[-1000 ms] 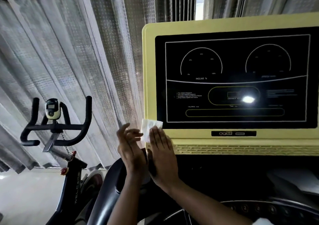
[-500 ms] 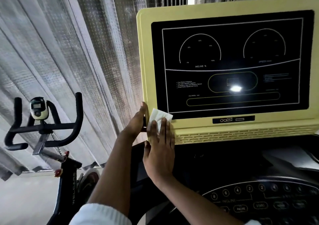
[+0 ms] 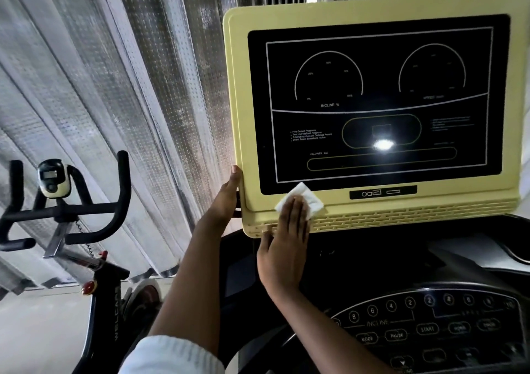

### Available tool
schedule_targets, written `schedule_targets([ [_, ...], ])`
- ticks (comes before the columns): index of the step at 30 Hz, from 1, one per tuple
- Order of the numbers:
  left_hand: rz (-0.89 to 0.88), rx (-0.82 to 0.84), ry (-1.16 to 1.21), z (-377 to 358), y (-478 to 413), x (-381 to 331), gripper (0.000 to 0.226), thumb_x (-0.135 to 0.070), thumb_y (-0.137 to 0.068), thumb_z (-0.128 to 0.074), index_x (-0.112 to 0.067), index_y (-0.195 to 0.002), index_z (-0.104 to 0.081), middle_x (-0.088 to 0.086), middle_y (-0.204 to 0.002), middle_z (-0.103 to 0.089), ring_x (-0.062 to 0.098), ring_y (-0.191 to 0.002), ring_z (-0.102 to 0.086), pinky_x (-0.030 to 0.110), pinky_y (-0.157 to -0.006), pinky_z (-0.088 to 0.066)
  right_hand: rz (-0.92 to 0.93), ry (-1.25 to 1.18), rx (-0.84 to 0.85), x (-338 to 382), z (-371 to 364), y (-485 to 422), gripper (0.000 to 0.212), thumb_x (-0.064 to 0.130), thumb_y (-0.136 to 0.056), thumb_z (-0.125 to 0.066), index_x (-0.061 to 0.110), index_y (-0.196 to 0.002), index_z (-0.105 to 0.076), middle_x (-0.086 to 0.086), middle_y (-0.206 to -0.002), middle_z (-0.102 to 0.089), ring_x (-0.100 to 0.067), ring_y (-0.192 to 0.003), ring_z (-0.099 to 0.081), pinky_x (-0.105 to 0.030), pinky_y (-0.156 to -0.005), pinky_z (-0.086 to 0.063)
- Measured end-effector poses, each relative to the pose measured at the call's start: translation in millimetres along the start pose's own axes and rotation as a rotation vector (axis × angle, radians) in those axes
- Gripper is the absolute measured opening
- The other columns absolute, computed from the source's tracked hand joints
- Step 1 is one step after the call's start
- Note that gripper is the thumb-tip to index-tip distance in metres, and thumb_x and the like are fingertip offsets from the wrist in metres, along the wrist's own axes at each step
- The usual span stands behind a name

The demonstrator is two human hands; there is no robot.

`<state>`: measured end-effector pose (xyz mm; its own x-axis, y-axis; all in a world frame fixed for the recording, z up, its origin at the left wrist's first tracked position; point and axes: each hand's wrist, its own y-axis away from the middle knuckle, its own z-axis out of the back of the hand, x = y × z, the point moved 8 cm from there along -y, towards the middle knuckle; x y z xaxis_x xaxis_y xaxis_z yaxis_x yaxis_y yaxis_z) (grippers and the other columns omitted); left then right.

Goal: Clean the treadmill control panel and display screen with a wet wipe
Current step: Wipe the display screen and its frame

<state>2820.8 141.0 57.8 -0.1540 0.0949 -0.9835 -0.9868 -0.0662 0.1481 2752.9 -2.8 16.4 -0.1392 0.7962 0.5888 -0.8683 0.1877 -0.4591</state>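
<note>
The treadmill's display screen is black with dial outlines, set in a yellow frame. My right hand lies flat with straight fingers, pressing a white wet wipe onto the frame's lower edge just under the screen's bottom left corner. My left hand holds the frame's left edge near its lower corner, thumb on the front, its fingers hidden behind the frame. Below lies the dark control panel with round number buttons and oval keys.
An exercise bike with black handlebars and a small console stands at the left. Pleated grey curtains hang behind everything. A dark tray area sits right of my right hand, under the yellow frame.
My right hand slid the wipe rightward along the frame's bottom edge. My left hand stays on the frame's left edge. The view moved closer and lower, showing more of the control panel.
</note>
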Motion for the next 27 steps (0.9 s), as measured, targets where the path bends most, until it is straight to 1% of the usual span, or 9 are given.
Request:
schedule_targets([
  [2,0.003,0.011,0.000,0.2,-0.2,0.6,0.091,-0.092,-0.072,-0.028,-0.029,-0.128,-0.060,0.010,-0.111,-0.073,0.028,-0.100,-0.071,0.053,-0.089,-0.056,0.012,-0.035,0.017,0.2,-0.8,0.8,0.079,0.027,-0.098,-0.051,0.010,-0.161,-0.007,-0.004,-0.170,-0.003,-0.017,-0.157,0.002,-0.044,-0.127,-0.014],
  [4,0.016,0.030,0.007,0.0,-0.3,1.9,0.097,-0.093,-0.070,-0.029,-0.025,-0.130,-0.061,0.011,-0.109,-0.074,0.030,-0.099,-0.072,0.053,-0.089,-0.056,0.169,-0.054,0.091,18.1,-7.0,15.0,0.071,0.029,-0.102,-0.043,0.014,-0.162,-0.007,0.000,-0.170,-0.001,-0.014,-0.157,0.003,-0.043,-0.127,-0.014],
  [6,0.022,0.043,0.014,-1.0,1.1,0.8,0.095,-0.090,-0.074,-0.027,-0.023,-0.132,-0.060,0.011,-0.107,-0.075,0.030,-0.098,-0.072,0.050,-0.088,-0.057,0.277,-0.057,0.173,31.3,-14.6,37.4,0.067,0.032,-0.105,-0.037,0.018,-0.162,-0.003,0.003,-0.170,0.003,-0.011,-0.156,0.006,-0.039,-0.127,-0.011],
  [9,0.021,0.055,0.010,-1.0,2.3,0.2,0.090,-0.085,-0.079,-0.024,-0.024,-0.136,-0.057,0.009,-0.109,-0.075,0.027,-0.099,-0.072,0.049,-0.088,-0.057,0.224,-0.032,0.217,29.8,-26.7,62.9,0.065,0.037,-0.106,-0.030,0.021,-0.162,-0.002,0.005,-0.170,0.008,-0.010,-0.156,0.009,-0.039,-0.126,-0.013],
  [12,0.022,0.063,0.005,-1.9,3.4,1.1,0.087,-0.083,-0.084,-0.021,-0.025,-0.138,-0.055,0.010,-0.112,-0.073,0.028,-0.102,-0.071,0.051,-0.092,-0.055,0.197,-0.026,0.243,33.2,-34.7,69.5,0.068,0.039,-0.104,-0.032,0.021,-0.162,0.001,0.006,-0.169,0.011,-0.009,-0.155,0.012,-0.040,-0.125,-0.012],
  [16,0.019,0.045,-0.001,-1.1,4.5,0.1,0.081,-0.081,-0.089,-0.018,-0.026,-0.133,-0.058,0.009,-0.111,-0.074,0.028,-0.100,-0.072,0.051,-0.093,-0.055,0.192,-0.016,0.217,38.4,-34.9,60.2,0.073,0.037,-0.104,-0.035,0.023,-0.161,0.008,0.005,-0.169,0.014,-0.011,-0.155,0.012,-0.041,-0.127,-0.008],
  [20,0.020,0.036,-0.014,-0.6,4.8,-0.5,0.084,-0.081,-0.089,-0.018,-0.024,-0.138,-0.056,0.006,-0.108,-0.075,0.025,-0.100,-0.072,0.047,-0.087,-0.057,0.125,-0.079,0.206,31.9,-42.5,80.8,0.073,0.036,-0.103,-0.041,0.019,-0.162,0.000,0.002,-0.170,0.006,-0.014,-0.157,0.005,-0.046,-0.124,-0.018],
  [25,0.011,-0.015,-0.015,-3.7,7.9,-1.8,0.073,-0.078,-0.090,-0.018,-0.032,-0.125,-0.062,0.003,-0.109,-0.073,0.024,-0.100,-0.071,0.038,-0.076,-0.056,-0.018,-0.074,0.117,27.3,-31.6,44.6,0.076,0.037,-0.104,-0.040,0.015,-0.161,0.005,-0.003,-0.170,0.010,-0.017,-0.156,0.011,-0.047,-0.127,-0.012],
  [27,0.009,-0.042,-0.005,-4.3,9.0,-1.6,0.072,-0.076,-0.092,-0.018,-0.030,-0.126,-0.062,0.003,-0.111,-0.073,0.022,-0.098,-0.071,0.035,-0.071,-0.056,-0.018,-0.086,0.110,26.8,-29.3,44.6,0.076,0.035,-0.104,-0.040,0.014,-0.161,0.005,-0.003,-0.170,0.010,-0.017,-0.156,0.011,-0.046,-0.127,-0.014],
])
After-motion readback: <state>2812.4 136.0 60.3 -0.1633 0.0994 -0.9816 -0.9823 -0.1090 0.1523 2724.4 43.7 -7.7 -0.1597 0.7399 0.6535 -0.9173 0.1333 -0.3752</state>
